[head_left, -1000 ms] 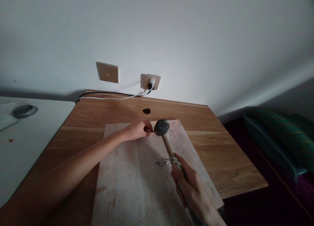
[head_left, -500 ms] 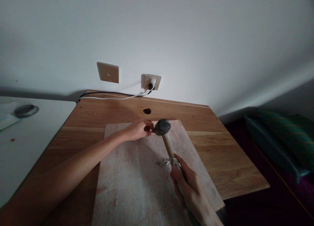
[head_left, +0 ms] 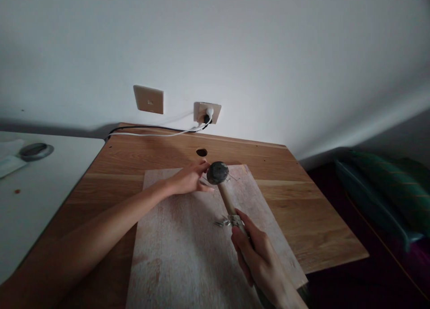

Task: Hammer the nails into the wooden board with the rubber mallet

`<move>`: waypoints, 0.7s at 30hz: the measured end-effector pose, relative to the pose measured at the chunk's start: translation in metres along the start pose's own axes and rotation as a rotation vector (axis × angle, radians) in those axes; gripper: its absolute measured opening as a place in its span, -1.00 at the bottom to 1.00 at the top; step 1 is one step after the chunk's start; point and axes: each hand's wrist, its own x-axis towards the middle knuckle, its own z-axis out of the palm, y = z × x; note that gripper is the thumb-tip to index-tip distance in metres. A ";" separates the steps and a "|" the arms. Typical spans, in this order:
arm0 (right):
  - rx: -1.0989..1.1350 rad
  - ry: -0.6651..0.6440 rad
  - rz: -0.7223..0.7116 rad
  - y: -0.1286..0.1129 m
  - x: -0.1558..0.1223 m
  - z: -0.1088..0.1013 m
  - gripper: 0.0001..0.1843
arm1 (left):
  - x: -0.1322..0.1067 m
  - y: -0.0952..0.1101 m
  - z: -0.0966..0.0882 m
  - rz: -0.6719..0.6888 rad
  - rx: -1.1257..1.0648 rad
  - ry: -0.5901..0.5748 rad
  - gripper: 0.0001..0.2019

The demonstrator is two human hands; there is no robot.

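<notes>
My right hand (head_left: 260, 262) is closed round the wooden handle of a hammer (head_left: 224, 190), whose dark round head hangs just above the far end of a pale worn board (head_left: 181, 246). My left hand (head_left: 190, 179) rests on the board right beside the hammer head, with fingers stretched out towards it. A thin nail (head_left: 205, 182) seems to lie or stand by those fingertips, too small to judge. A small heap of loose nails (head_left: 222, 221) lies on the board next to the handle.
The board lies on a wooden desk (head_left: 289, 210) with a cable hole (head_left: 201, 152). A white table (head_left: 40, 183) adjoins on the left. Wall sockets (head_left: 207, 112) with cables sit behind. A green cushion (head_left: 379, 188) lies at the right, beyond the desk's edge.
My left hand's fingers have opened from a pinch and now stretch out flat. The hammer head has shifted slightly left and away.
</notes>
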 end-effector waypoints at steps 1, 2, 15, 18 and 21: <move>0.005 -0.012 0.004 0.001 0.001 0.000 -0.26 | 0.000 0.000 0.000 -0.001 0.005 0.002 -0.57; 0.016 -0.020 0.010 0.002 0.001 0.000 -0.26 | 0.000 0.000 0.001 -0.009 0.011 0.005 -0.56; 0.212 0.232 0.099 0.036 -0.024 -0.029 0.01 | -0.013 0.067 0.000 0.250 0.094 -0.267 -0.86; 0.152 0.239 0.108 0.046 -0.025 -0.031 0.01 | -0.020 0.084 0.010 0.294 0.204 -0.349 -0.83; 0.065 0.214 0.079 0.052 -0.025 -0.030 -0.09 | -0.025 0.087 0.018 0.259 0.273 -0.403 -0.85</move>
